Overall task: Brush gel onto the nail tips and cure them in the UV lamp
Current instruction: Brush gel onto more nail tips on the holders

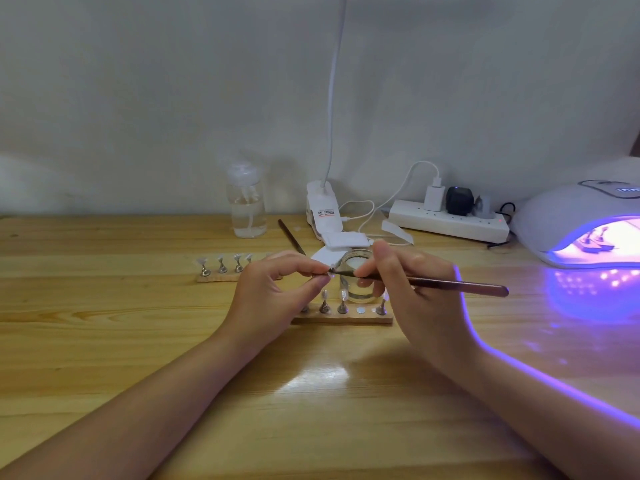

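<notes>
My left hand (277, 289) pinches a small nail tip on its metal stand (329, 276) between thumb and fingers, lifted above the near wooden holder strip (346, 319). My right hand (412, 292) grips a thin dark brush (460, 284), its tip touching the nail tip. Several nail tip stands remain on the near strip, with one bare magnet spot. A second strip (221, 277) with several nail tips lies behind my left hand. A small glass jar (360, 271) stands behind the brush. The UV lamp (581, 230) glows purple at the right, with stands inside it.
A clear pump bottle (247, 209), a white clip lamp base (322, 209) with its cable, a power strip (450, 221) with plugs, a spare brush (290, 235) and white pads (343, 241) sit toward the back of the wooden table (104, 323).
</notes>
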The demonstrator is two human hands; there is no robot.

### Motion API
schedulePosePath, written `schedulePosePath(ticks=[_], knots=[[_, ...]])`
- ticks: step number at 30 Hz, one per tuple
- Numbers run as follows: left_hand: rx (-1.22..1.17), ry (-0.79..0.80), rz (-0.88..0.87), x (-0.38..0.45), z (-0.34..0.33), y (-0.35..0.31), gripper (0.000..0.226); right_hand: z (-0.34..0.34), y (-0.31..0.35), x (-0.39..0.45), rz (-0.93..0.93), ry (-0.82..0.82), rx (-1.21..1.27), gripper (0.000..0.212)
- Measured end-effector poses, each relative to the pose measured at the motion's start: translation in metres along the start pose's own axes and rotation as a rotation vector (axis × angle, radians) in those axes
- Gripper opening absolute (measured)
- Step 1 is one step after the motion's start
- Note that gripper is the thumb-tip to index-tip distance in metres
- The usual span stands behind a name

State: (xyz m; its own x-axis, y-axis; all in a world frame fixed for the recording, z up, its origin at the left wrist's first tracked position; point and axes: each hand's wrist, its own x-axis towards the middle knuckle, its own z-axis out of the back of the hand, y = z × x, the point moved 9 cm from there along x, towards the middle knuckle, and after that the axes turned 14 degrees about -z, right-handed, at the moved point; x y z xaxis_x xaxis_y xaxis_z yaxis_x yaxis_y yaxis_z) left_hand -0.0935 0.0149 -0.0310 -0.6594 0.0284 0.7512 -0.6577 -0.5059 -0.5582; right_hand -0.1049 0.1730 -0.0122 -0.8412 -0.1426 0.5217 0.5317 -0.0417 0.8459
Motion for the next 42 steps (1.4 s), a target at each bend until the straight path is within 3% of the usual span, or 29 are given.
schedulePosePath(ticks=[34, 42], knots=[[-0.020, -0.004, 0.096, -0.0036, 0.0005, 0.0063, 0.020, 0.0030, -0.0027, 0.0022, -0.044, -0.034, 0.056, 0.022], [-0.019, -0.009, 0.111, -0.0037, 0.0012, 0.0064, 0.020, 0.0016, -0.0053, -0.0002, -0.083, -0.036, 0.119, 0.032]])
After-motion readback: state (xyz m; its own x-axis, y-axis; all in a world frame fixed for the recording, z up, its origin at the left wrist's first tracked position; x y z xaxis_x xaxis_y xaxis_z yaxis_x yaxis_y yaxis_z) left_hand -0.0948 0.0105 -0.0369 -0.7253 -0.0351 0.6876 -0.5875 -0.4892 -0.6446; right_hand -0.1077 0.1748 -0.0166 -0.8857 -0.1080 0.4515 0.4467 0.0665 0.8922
